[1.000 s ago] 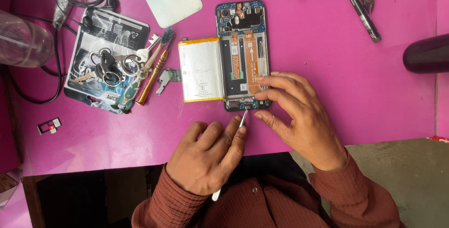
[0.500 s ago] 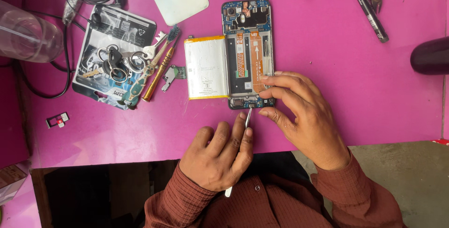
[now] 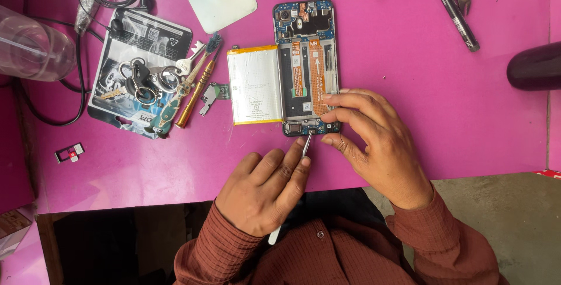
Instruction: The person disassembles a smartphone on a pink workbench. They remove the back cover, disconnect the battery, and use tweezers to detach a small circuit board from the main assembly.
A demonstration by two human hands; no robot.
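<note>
Hands grip slim metal tweezers (image 3: 305, 144) (glossy opened phone (image 3: 308, 68)).

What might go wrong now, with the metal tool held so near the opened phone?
1. The tweezers in the left hand point at the bottom edge of the opened phone; a slip might scratch the small parts there.
2. The battery lies folded out beside the phone; a sharp tip could puncture it.
3. The right hand steadies only the lower corner, so the phone may pivot on the pink table.
</note>
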